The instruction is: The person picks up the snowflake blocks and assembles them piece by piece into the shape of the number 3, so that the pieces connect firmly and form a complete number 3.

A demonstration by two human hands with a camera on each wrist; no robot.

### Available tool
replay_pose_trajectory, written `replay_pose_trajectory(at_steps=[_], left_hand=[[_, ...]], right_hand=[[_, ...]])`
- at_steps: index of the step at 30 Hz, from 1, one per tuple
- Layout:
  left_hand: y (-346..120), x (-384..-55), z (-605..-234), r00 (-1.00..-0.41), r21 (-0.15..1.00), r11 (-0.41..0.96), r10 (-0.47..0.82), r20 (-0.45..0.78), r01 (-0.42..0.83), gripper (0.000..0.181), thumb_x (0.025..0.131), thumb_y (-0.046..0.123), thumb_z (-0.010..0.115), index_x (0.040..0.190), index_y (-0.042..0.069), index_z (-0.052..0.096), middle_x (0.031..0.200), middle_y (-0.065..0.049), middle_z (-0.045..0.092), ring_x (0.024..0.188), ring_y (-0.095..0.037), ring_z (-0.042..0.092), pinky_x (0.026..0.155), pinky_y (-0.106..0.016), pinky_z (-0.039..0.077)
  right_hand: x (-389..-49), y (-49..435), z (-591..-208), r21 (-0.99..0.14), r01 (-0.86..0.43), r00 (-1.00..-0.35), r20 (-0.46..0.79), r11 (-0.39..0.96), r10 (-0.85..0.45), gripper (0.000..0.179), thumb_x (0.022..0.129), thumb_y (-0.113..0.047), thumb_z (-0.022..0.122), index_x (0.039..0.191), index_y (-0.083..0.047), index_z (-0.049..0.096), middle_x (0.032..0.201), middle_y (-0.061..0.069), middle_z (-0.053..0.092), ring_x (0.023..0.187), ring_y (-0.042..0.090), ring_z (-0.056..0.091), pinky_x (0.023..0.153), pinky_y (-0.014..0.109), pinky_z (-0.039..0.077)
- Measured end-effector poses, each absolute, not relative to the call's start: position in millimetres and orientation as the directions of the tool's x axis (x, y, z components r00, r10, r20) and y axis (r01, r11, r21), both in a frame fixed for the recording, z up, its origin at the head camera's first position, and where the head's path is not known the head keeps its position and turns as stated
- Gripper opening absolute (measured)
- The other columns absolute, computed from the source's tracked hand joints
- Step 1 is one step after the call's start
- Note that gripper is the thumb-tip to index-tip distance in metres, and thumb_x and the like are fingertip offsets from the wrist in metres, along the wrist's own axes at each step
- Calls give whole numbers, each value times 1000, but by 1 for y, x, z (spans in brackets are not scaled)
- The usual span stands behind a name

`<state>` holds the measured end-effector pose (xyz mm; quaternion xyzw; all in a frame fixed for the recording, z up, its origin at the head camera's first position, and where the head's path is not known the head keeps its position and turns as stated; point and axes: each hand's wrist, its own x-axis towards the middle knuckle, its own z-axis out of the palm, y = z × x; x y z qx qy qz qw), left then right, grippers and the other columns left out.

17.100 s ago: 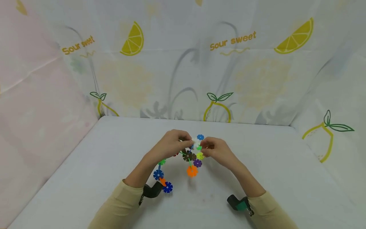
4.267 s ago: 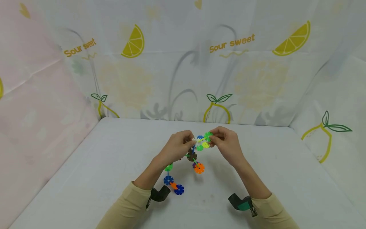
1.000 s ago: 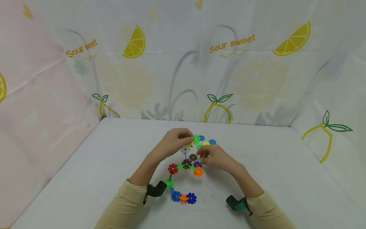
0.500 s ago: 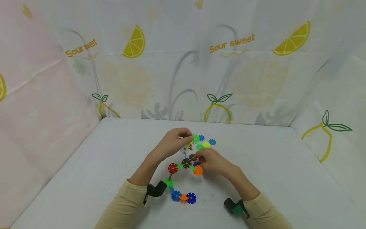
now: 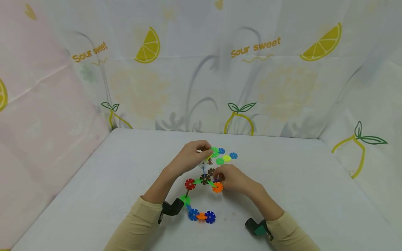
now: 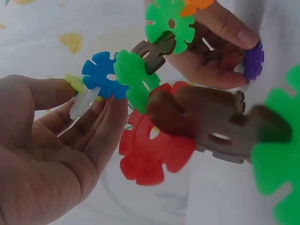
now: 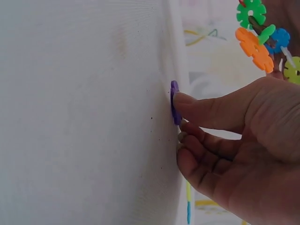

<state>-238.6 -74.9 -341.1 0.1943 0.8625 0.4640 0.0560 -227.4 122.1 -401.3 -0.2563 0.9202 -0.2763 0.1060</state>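
Note:
In the head view my left hand (image 5: 192, 157) holds up a chain of notched plastic snowflake discs. Its fingers pinch it near a white disc (image 6: 84, 103) with a yellow one slotted in; a green disc (image 5: 215, 152) shows at the fingertips. Below hang a dark brown disc (image 5: 205, 179), an orange disc (image 5: 217, 187) on one side and a red disc (image 5: 190, 184) on the other. The lower strand ends in a dark blue disc (image 5: 210, 217). My right hand (image 5: 235, 179) is down at the table, its thumb and fingers pinching a purple disc (image 7: 175, 103).
Behind the right hand several loose discs lie on the white table (image 5: 282, 181): a yellow disc (image 5: 226, 158), a green disc (image 5: 220, 161), a blue disc (image 5: 233, 156) and a brown disc (image 5: 211, 172). A lemon-print cloth (image 5: 201, 80) stands behind the table.
Earlier my right hand held the green disc by the white one; it has since let go. Over the last second it moved left and down to the purple disc. The left hand stayed nearly still.

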Motion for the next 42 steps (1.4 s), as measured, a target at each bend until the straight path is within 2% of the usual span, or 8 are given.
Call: replay_pose_trajectory(at_steps=[7, 12, 15, 23, 32, 42], left_hand=[[-74, -238, -342, -919, 823, 491, 384, 92, 287, 13, 99, 31, 60, 99, 23, 70, 95, 5, 70, 106, -18, 65, 83, -36, 52], [-74, -238, -342, -922, 833, 479, 378, 86, 275, 14, 99, 31, 60, 100, 22, 70, 92, 4, 70, 99, -17, 66, 78, -33, 52], [-74, -238, -341, -924, 837, 477, 374, 81, 266, 14, 99, 32, 59, 100, 22, 69, 88, 3, 71, 97, -17, 67, 75, -33, 50], [-73, -238, -342, -933, 825, 499, 349, 91, 267, 14, 99, 33, 60, 100, 23, 69, 104, 5, 69, 106, -21, 61, 81, -34, 51], [-72, -237, -343, -930, 826, 497, 359, 83, 266, 15, 99, 33, 59, 100, 22, 69, 100, 5, 68, 102, -21, 61, 82, -36, 51], [-71, -237, -342, -927, 831, 488, 366, 84, 267, 15, 99, 32, 59, 100, 22, 69, 96, 4, 69, 100, -20, 63, 82, -35, 51]], right_hand=[[-229, 125, -403, -577, -395, -851, -64, 715, -521, 22, 81, 9, 66, 91, -11, 68, 81, 1, 59, 78, 16, 50, 70, 27, 47], [-230, 128, -401, -590, -392, -849, -64, 706, -525, 20, 82, 8, 66, 87, -11, 63, 80, 1, 58, 76, 16, 51, 69, 27, 46], [-231, 131, -398, -599, -378, -857, -60, 706, -511, 17, 83, 4, 70, 88, -12, 65, 81, -1, 61, 76, 15, 52, 70, 27, 48], [-233, 144, -385, -657, -373, -883, 35, 654, -469, 10, 86, 0, 70, 91, -8, 71, 84, 3, 70, 75, 12, 60, 70, 26, 53], [-231, 149, -370, -733, -345, -910, 109, 587, -399, 7, 91, -4, 67, 93, -10, 68, 88, 2, 71, 78, 15, 64, 73, 27, 56], [-229, 155, -359, -758, -401, -906, 244, 514, -346, 8, 92, -6, 68, 97, -13, 69, 92, 4, 73, 83, 25, 70, 77, 29, 58]])
